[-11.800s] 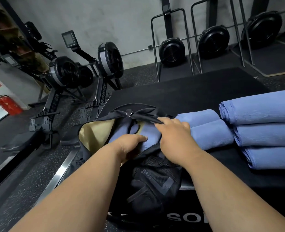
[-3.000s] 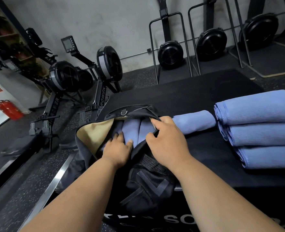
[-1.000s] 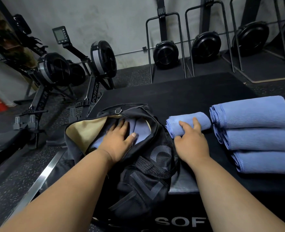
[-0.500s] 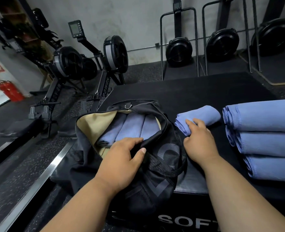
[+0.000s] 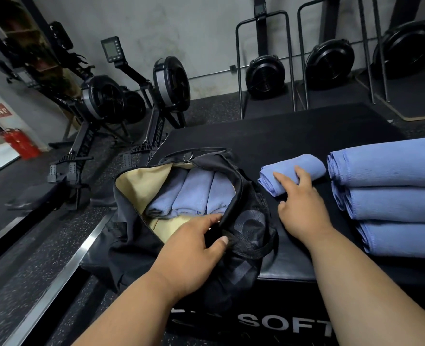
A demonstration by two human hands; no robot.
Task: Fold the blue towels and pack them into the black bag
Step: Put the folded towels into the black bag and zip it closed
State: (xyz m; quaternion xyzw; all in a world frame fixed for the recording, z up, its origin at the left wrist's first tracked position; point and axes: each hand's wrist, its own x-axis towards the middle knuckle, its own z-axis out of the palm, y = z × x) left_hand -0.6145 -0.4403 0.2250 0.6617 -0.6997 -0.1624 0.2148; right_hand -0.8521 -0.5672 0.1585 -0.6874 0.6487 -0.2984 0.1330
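In the head view, a black duffel bag [image 5: 246, 236] with a tan lining is seen lying open at the left edge of a black padded box [image 5: 268, 136] marked "SOFT" on its front. Three rolled blue towels [image 5: 194, 193] are packed side by side inside the bag. The near rim of the bag's opening is pinched between the thumb and curled fingers of the left hand [image 5: 194, 248], and the opening is held wide by that grip. Just right of the bag, a single rolled blue towel [image 5: 291, 171] lies on the box top. It is touched by the right hand [image 5: 301, 203], whose fingers are spread and laid over its near side, with nothing gripped. Further right, a stack of three folded blue towels [image 5: 393, 196] rests on the box. Rowing machines [image 5: 101, 101] are seen on the speckled gym floor behind, beside a grey wall, and a red fire extinguisher [image 5: 21, 143] stands at the far left.
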